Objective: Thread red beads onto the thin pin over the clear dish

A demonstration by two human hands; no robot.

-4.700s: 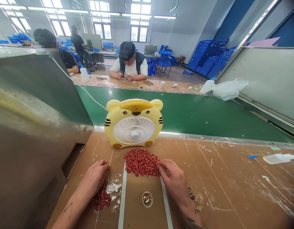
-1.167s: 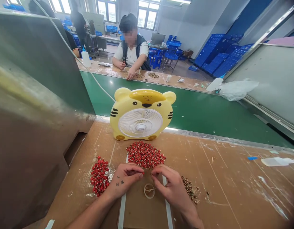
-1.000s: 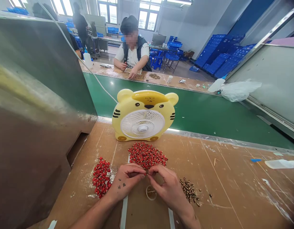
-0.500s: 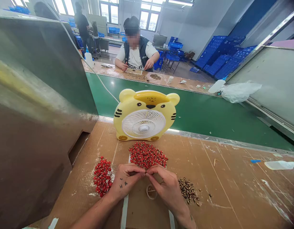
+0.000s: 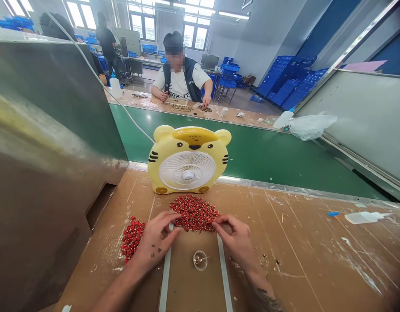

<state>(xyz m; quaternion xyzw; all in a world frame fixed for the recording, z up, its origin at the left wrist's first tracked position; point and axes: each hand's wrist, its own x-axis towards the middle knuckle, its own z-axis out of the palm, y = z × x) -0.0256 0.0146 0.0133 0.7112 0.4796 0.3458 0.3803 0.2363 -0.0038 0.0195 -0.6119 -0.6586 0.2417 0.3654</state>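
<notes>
A heap of small red and gold pieces (image 5: 193,213) lies in front of me at the far end of a taped brown board (image 5: 196,290). My left hand (image 5: 159,236) is at the heap's left edge, thumb and forefinger apart, with nothing visible between them. At the right edge, my right hand (image 5: 234,236) has its thumb and fingertips pinched together; whatever is between them is too small to make out. Between my wrists stands a small clear cup (image 5: 200,261) with a thin stick in it. A second group of red pieces (image 5: 132,238) lies left of my left hand.
Behind the heap stands a yellow tiger-face fan (image 5: 188,160), its white cord running up left. A grey metal box (image 5: 57,173) walls off the left. A squeeze bottle (image 5: 365,217) lies at right. Across the green belt (image 5: 268,160), a person (image 5: 180,73) handles small pieces.
My hands, earlier together at the fingertips above the cup, have parted to either side of the red heap. The left fingers have spread. My right forearm now covers most of the dark gold beads.
</notes>
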